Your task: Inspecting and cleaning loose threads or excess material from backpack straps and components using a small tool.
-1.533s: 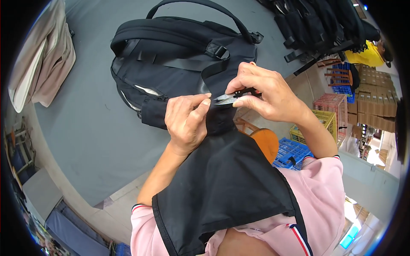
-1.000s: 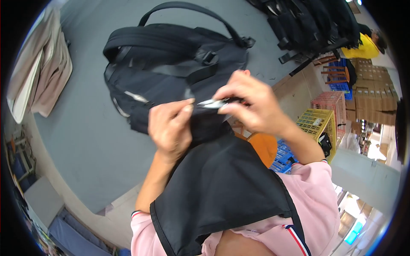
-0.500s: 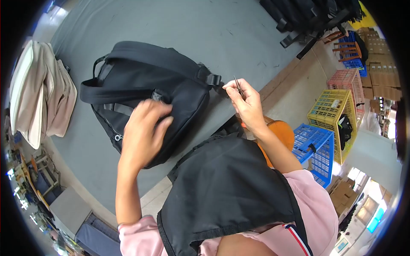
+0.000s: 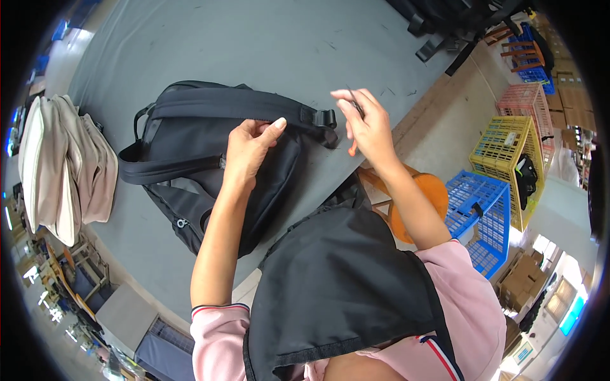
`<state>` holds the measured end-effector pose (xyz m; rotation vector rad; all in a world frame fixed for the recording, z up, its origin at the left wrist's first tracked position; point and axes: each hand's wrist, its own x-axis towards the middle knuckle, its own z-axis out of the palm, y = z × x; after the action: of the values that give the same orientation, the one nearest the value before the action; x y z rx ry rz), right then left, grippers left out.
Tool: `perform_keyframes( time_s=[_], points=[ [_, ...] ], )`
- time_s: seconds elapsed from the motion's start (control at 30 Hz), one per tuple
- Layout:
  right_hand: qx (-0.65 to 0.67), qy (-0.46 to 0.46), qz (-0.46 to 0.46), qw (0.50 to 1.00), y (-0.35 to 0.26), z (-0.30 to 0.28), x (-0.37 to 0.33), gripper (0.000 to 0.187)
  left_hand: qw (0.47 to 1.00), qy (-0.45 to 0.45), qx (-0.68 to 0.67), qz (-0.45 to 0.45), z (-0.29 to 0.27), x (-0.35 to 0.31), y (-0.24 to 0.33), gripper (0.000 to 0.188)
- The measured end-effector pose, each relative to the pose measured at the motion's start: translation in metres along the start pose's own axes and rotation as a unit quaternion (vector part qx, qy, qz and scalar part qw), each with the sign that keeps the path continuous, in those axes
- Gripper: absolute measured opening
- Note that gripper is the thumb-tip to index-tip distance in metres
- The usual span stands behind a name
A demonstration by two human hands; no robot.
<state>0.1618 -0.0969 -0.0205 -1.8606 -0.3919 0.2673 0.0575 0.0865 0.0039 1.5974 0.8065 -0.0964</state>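
Note:
A black backpack point(image 4: 273, 165) lies on the grey-covered table with its straps upward. My left hand point(image 4: 249, 149) is closed at the lower edge of the upper shoulder strap point(image 4: 216, 103), thumb along the edge and fingertips partly hidden. To the right, past the strap's black buckle point(image 4: 325, 119), my right hand point(image 4: 370, 127) is raised off the bag. Its fingers are closed round a slim, dark pointed tool point(image 4: 356, 105), with an orange end point(image 4: 352, 149) showing below the palm. The tool looks like small scissors, but my fingers cover most of it.
Beige bag pieces point(image 4: 70, 165) stand stacked at the table's left side. More black bags point(image 4: 454, 22) lie at the far right corner. Beside the table are a round wooden stool point(image 4: 422, 206), a blue crate point(image 4: 476, 213) and a yellow crate point(image 4: 505, 162). Thread scraps dot the cloth point(image 4: 286, 51).
My left hand has moved right and up from the bag's middle to the upper strap's edge. The upper strap now lies straighter. My right hand has drawn slightly away from the buckle end.

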Motion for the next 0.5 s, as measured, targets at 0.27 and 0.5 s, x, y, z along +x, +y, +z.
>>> perform_keyframes(
  time_s=[0.27,0.5],
  points=[
    [0.170,-0.321,0.175,0.915,-0.054,0.005,-0.007,0.028,0.916,-0.009,-0.395,0.067,-0.009,-0.054,0.008,0.007],
    [0.096,-0.296,-0.061,0.948,-0.091,0.022,-0.049,0.020,0.913,0.084,-0.391,0.079,-0.015,-0.106,-0.007,0.023]
  ],
)
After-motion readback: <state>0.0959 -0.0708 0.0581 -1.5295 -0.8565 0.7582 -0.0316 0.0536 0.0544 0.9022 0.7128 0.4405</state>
